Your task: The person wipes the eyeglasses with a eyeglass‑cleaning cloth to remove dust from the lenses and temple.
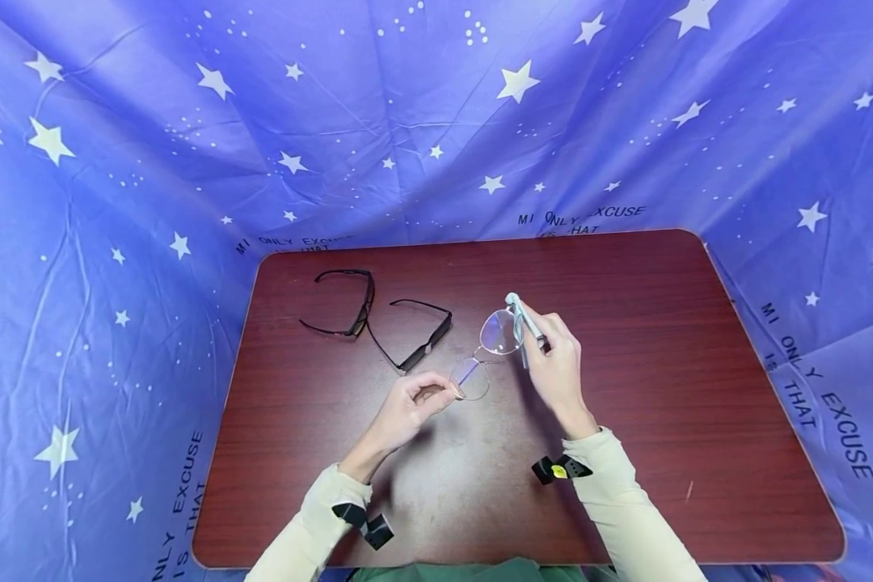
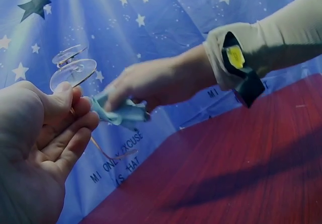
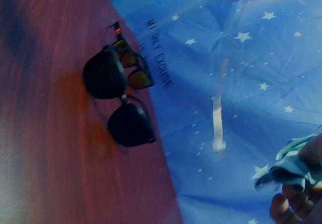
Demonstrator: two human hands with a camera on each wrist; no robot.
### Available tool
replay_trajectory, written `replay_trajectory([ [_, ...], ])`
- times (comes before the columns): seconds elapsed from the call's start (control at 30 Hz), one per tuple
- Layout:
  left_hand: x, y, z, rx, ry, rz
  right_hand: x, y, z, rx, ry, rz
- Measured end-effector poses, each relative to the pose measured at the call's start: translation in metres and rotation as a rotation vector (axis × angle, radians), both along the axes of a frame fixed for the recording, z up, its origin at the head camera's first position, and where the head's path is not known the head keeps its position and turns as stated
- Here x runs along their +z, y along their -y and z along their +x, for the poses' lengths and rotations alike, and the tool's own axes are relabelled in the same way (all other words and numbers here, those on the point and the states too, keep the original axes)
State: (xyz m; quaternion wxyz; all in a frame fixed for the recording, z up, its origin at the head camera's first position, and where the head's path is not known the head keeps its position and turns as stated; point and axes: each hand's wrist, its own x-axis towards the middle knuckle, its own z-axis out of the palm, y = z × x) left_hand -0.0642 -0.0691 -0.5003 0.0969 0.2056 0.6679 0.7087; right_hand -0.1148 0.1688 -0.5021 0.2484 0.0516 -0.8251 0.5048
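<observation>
Thin metal-rimmed eyeglasses with clear, bluish-reflecting lenses [image 1: 500, 333] are held above the table, tilted, between both hands. My left hand [image 1: 411, 406] pinches them at the outer edge of the nearer lens, thumb against fingers. At the farther lens, my right hand [image 1: 558, 364] grips a crumpled light blue cloth [image 1: 527, 323]. In the left wrist view the cloth [image 2: 123, 114] bunches between the right fingers, close behind the left fingertips; a thin temple arm [image 2: 113, 157] hangs below. The right wrist view shows the cloth [image 3: 292, 172] and the right fingertips [image 3: 297, 204] at its edge.
Two pairs of dark sunglasses lie left of centre on the brown wood-grain table [image 1: 669, 364]: one black pair [image 1: 427, 343] nearer, another [image 1: 364, 311] farther back, almost touching. A blue star-printed curtain [image 1: 407, 121] surrounds the table's back and sides.
</observation>
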Motion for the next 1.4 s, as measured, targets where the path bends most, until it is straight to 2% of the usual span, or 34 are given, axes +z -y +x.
replay_trajectory([
  [0.13,-0.001,-0.001,0.000,-0.001,0.011,-0.018,0.015,0.005,0.001,0.099,-0.082,-0.137],
  [0.23,-0.001,-0.001,0.000,-0.007,0.014,-0.016,0.020,0.006,0.001,0.135,-0.089,-0.183],
  [0.3,-0.001,-0.002,0.000,-0.013,0.010,-0.013,0.017,0.005,0.000,0.102,-0.052,-0.149],
  [0.43,0.001,-0.001,0.000,-0.013,0.000,-0.027,0.003,-0.001,-0.001,0.006,0.091,-0.001],
  [0.53,0.000,-0.002,0.000,-0.010,-0.003,-0.043,-0.004,-0.003,-0.001,-0.012,0.138,0.034],
  [0.6,-0.001,-0.002,-0.001,-0.009,0.000,-0.052,-0.002,-0.003,-0.001,0.001,0.102,0.005],
  [0.73,-0.003,-0.004,-0.001,-0.009,0.000,-0.055,0.010,0.001,-0.001,0.070,-0.016,-0.122],
  [0.8,-0.003,-0.004,-0.001,-0.005,-0.003,-0.053,0.012,0.001,-0.002,0.089,-0.031,-0.150],
  [0.87,-0.003,-0.004,-0.001,-0.003,-0.001,-0.048,0.010,0.000,-0.002,0.074,0.005,-0.128],
  [1.03,-0.002,-0.005,-0.001,-0.003,0.015,-0.049,-0.004,-0.005,0.000,-0.020,0.176,0.053],
  [1.1,-0.002,-0.005,-0.001,-0.001,0.023,-0.052,-0.006,-0.005,0.001,-0.027,0.202,0.073],
  [1.17,-0.002,-0.005,-0.001,0.002,0.027,-0.056,-0.006,-0.005,0.001,-0.009,0.180,0.032],
  [1.3,-0.002,-0.005,-0.001,0.008,0.020,-0.059,0.003,-0.002,-0.001,0.056,0.062,-0.101],
  [1.4,0.000,-0.005,-0.001,0.009,0.012,-0.058,0.006,-0.002,-0.004,0.069,0.022,-0.132],
])
